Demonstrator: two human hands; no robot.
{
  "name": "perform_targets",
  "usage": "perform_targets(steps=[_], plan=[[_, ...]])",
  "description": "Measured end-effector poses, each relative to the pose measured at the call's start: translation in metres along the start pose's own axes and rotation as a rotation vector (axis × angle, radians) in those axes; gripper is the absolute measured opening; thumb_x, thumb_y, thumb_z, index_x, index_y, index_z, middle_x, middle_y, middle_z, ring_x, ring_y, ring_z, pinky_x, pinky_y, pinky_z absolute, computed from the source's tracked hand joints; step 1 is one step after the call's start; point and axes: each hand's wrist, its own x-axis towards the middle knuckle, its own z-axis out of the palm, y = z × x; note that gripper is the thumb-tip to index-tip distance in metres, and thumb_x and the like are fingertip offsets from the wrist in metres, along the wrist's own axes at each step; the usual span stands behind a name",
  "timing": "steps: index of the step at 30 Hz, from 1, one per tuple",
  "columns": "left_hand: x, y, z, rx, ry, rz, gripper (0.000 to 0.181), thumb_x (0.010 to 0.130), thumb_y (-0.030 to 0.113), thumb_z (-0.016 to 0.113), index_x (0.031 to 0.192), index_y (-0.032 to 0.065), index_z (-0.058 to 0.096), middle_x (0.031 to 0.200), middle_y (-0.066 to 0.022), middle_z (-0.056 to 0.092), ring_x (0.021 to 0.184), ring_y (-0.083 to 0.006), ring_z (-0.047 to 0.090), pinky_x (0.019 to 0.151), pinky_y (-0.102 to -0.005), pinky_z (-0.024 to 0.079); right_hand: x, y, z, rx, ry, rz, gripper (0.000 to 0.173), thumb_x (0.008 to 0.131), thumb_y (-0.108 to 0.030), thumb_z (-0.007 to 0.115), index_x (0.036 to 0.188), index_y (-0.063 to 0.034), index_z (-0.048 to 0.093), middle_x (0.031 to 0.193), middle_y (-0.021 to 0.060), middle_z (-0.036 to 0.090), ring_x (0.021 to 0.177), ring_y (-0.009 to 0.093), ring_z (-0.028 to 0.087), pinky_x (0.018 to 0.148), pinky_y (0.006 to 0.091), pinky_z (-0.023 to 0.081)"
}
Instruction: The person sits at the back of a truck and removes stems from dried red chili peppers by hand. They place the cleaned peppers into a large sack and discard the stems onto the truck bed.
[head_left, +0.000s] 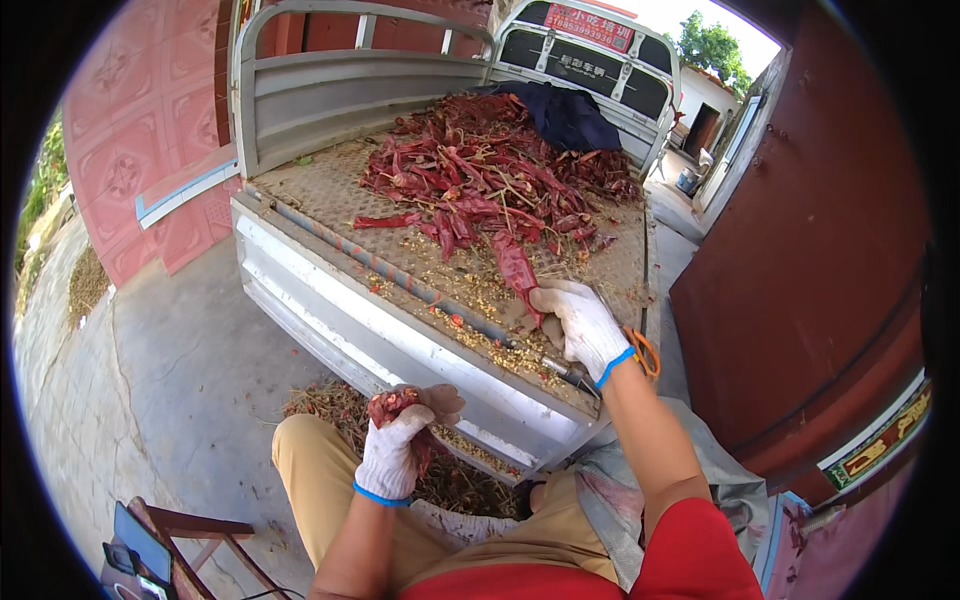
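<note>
My left hand (401, 442), in a white knit glove with a blue cuff, is closed around crumpled dried red chili peppers (391, 405) in front of the tailgate. Farther right, my right hand (581, 322) wears a matching glove. It pinches the lower end of a large dried chili pepper (514, 266) at the near edge of the cargo bed (322, 180). Beyond it lies a heap of dried red chilies (465, 172) with stems. Yellow seeds (480, 296) are scattered along the bed's edge. Orange handles (646, 352), possibly of scissors, show behind my right wrist.
The lowered tailgate (360, 322) hangs before my knees, above a pile of dry stems (465, 487). Dark blue cloth (566, 116) covers the heap's far end. A brown metal door (802, 247) stands at right. A wooden stool (199, 525) carrying devices is at lower left.
</note>
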Motion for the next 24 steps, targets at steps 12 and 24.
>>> perform_targets(steps=[12,24], plan=[[-0.002,-0.008,0.005,-0.106,-0.015,0.002,0.042,0.08,0.004,0.07,0.12,-0.0055,0.06,0.115,-0.0193,0.068,0.104,-0.0313,0.069,0.093,-0.0463,0.058,-0.102,0.074,0.071,-0.704,-0.232,-0.161,0.029,0.091,-0.031,0.065,0.096,-0.0038,0.074,0.081,0.0159,0.069,0.078,0.024,0.068,0.071,0.0387,0.051],[-0.011,0.001,0.004,0.018,-0.05,0.09,0.033,0.075,-0.007,0.073,0.101,0.0046,0.056,0.096,-0.0122,0.069,0.09,-0.0236,0.069,0.081,-0.0392,0.058,-0.096,0.033,0.067,-0.721,-0.198,-0.513,0.032,0.085,-0.021,0.076,0.112,-0.0045,0.074,0.104,0.0169,0.073,0.095,0.03,0.073,0.082,0.0384,0.057]])
